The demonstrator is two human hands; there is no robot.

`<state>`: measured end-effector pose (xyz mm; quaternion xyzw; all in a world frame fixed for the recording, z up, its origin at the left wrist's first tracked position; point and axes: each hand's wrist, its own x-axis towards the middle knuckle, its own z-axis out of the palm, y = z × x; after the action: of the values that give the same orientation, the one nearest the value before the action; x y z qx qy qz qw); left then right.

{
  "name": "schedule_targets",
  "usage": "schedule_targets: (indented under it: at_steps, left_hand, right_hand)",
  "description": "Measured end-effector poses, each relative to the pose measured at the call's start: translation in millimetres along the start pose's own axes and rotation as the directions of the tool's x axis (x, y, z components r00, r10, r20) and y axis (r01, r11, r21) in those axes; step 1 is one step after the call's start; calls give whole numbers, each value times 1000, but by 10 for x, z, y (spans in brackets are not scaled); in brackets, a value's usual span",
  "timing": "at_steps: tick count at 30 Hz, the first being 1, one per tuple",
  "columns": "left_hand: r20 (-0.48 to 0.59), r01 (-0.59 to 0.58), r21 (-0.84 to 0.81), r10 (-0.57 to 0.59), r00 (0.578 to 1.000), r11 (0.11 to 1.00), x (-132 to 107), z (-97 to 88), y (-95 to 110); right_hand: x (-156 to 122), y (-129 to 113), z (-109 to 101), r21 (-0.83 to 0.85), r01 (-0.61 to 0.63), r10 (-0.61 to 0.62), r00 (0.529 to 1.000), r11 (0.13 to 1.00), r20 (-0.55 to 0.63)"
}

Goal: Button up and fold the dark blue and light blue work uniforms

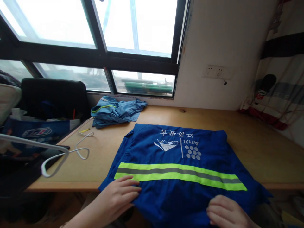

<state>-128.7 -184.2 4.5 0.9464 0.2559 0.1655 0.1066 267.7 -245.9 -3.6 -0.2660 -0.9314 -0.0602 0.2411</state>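
A dark blue work jacket (180,152) lies back-up on the wooden table (249,133), with white printed logos and a yellow-and-grey reflective band across it. Its lower part hangs over the table's front edge. My left hand (118,194) rests flat on the jacket's lower left corner, fingers stretched out together. My right hand (225,212) lies on the hem at the lower right, with its fingers curled onto the cloth; whether they pinch it I cannot make out.
A crumpled lighter blue garment (116,110) lies at the table's back left under the window. A white clothes hanger (54,155) sticks out over the left edge, near a blue bag (35,133) and a black chair back (54,95). Wall sockets (217,72) are behind.
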Motion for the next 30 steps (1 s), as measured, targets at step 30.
schedule_targets:
  at_steps: [30]
  left_hand:
    - [-78,231,376,-218,973,898,674,614,-67]
  right_hand:
    - [-36,410,426,-222,-525,570,761,822,309]
